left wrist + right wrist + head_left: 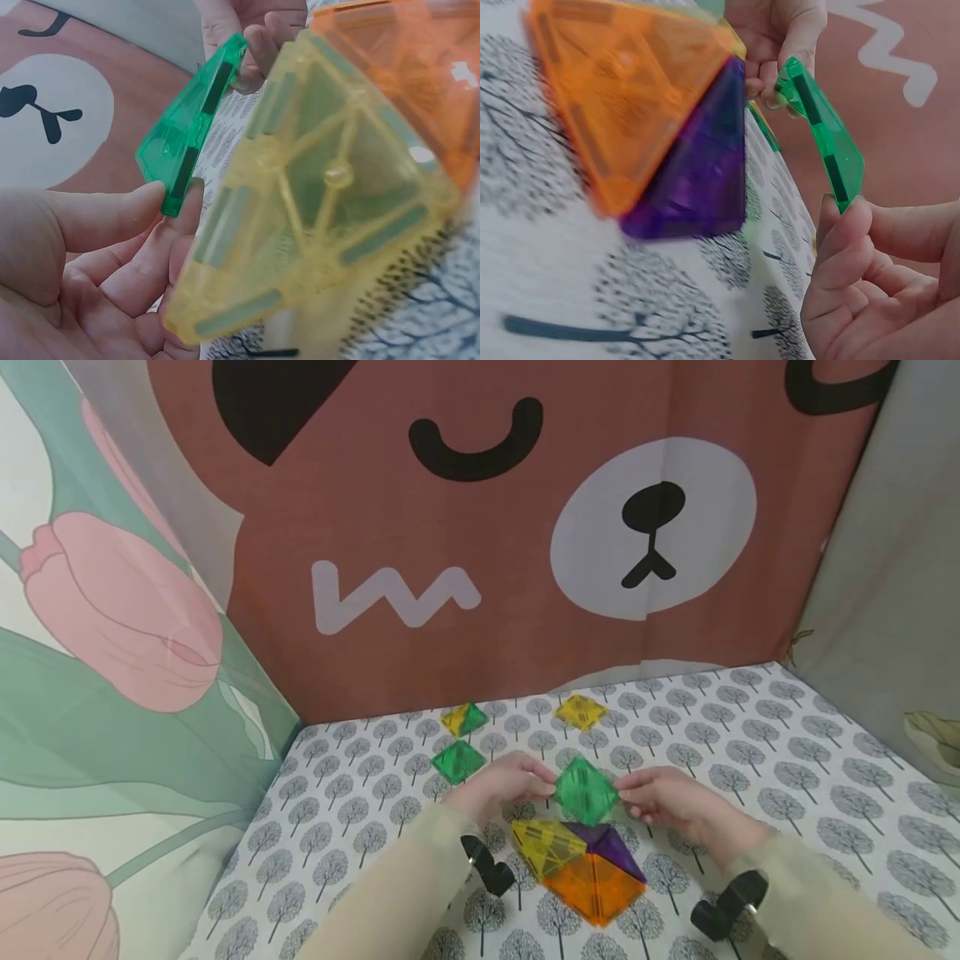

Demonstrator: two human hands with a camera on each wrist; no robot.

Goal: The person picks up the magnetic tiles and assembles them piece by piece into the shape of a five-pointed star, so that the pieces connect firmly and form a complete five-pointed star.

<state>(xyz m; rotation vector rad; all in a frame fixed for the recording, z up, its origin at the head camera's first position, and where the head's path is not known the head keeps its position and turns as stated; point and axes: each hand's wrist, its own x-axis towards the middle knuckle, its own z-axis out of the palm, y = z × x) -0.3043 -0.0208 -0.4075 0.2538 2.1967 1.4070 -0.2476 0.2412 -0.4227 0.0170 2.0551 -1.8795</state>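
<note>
A translucent green magnetic tile [587,791] is held at two opposite corners, a hand on each. My left hand [517,778] pinches its left corner between thumb and fingers. The thumb and fingers of my right hand [675,802] pinch the right corner. In both wrist views the green tile [193,124] is seen nearly edge-on, with dark magnet strips along its edge. Just below and nearer me is a group of joined tiles: yellow [547,850], purple [618,850] and orange [596,887]. Whether the green tile touches that group, I cannot tell.
Farther back on the tree-print cloth [352,777] lie a green tile [459,762], a yellow-and-green tile pair [465,719] and a yellow tile [581,712]. A bear-print curtain [450,643] rises behind the table, and a tulip-print curtain [127,610] hangs at the left.
</note>
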